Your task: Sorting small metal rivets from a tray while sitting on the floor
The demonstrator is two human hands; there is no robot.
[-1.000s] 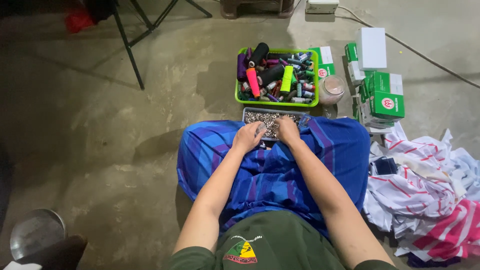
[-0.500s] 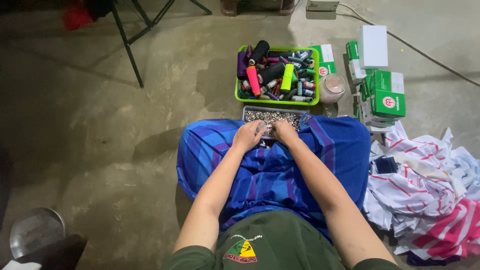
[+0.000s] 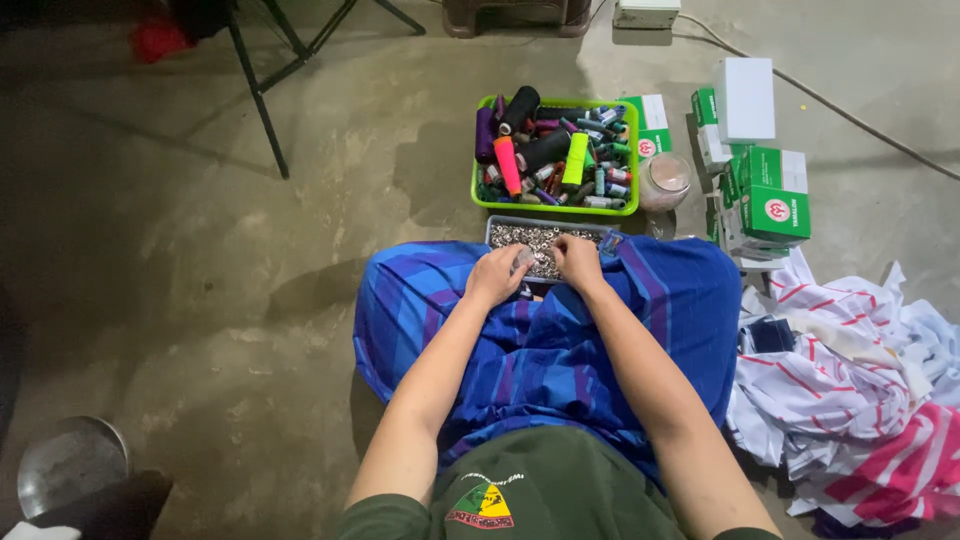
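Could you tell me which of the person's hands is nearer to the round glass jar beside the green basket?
The right hand. It rests at the tray of small metal pieces, just down and left of the jar; the left hand lies further left, beyond the right one.

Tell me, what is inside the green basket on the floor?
The green basket holds many thread spools: large black, purple, orange and yellow-green ones lie over smaller mixed ones. The basket's bottom and whatever lies beneath the pile are covered.
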